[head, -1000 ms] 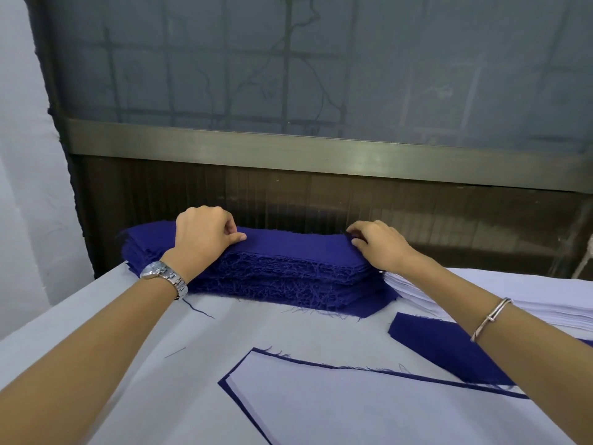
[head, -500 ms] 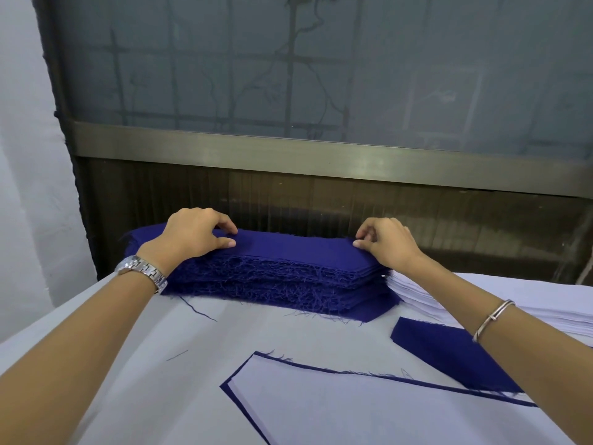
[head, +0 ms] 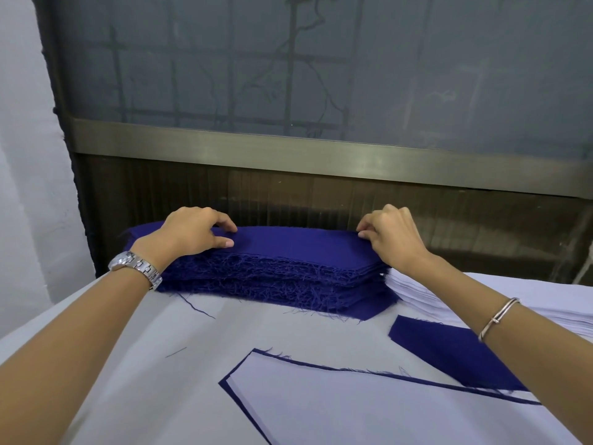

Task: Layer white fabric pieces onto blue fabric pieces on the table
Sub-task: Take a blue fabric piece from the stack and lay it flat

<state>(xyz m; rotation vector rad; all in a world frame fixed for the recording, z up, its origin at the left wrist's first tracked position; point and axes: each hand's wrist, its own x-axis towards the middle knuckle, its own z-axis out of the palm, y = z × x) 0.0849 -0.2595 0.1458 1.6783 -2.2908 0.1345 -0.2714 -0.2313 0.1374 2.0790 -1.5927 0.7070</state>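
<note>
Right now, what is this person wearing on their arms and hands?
No sleeves show on either forearm, and the left hand and right hand have no gloves. The left wrist carries a silver metal-link wristwatch. The right wrist has a thin silver-toned bangle with a small clasp.

Bare forearms; silver wristwatch [head: 136, 268] left, thin bangle [head: 497, 317] right

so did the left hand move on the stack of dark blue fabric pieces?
Yes: the left hand slid slightly left along the stack of dark blue fabric pieces.
</note>
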